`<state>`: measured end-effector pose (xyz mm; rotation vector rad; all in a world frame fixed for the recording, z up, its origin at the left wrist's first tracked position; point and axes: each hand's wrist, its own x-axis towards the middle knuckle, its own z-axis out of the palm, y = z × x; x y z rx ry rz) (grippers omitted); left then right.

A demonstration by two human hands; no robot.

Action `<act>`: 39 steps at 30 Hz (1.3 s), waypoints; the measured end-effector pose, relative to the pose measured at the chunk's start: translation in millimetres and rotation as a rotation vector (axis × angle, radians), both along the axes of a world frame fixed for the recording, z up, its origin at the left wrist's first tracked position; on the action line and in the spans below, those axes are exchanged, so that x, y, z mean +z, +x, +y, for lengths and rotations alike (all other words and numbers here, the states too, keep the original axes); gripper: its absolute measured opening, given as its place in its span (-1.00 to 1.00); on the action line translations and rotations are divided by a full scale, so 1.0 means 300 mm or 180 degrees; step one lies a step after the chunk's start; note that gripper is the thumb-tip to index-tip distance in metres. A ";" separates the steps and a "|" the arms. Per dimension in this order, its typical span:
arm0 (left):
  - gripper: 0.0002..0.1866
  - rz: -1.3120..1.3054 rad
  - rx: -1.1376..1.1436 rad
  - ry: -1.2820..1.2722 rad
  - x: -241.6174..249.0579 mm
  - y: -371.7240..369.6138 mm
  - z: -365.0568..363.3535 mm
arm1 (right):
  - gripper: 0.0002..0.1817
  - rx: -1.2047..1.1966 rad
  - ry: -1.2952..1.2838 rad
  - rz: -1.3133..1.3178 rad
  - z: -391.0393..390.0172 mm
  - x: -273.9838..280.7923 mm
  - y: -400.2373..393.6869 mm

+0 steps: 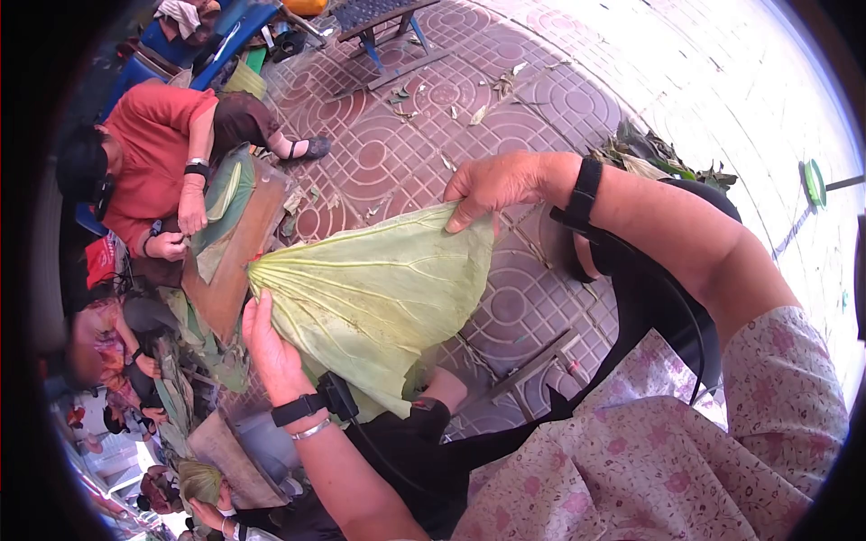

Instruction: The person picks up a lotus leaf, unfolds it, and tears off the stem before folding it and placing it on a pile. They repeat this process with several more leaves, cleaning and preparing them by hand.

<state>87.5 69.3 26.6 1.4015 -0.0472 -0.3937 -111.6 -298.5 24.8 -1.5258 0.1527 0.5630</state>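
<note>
The left hand grips the lower edge of a large pale green leaf, fingers closed on it. The right hand pinches the leaf's upper corner, spreading it above the patterned tile floor. Farther off, a person in a red shirt handles another leaf on a wooden board.
</note>
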 end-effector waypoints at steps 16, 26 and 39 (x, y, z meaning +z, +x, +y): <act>-0.82 -0.0087 -0.1921 0.0320 -0.051 -0.287 -0.248 | -0.34 -0.0769 -0.1647 -0.2236 0.162 -0.079 -0.008; -0.76 -0.2429 -0.2857 0.3381 0.025 -0.443 -0.293 | -0.72 0.0679 -0.1926 -0.1481 0.267 -0.111 -0.080; -0.75 -0.3490 -0.3182 0.2928 -0.047 -0.596 -0.267 | -0.66 -0.2266 -0.0779 0.0584 -0.007 -0.770 0.032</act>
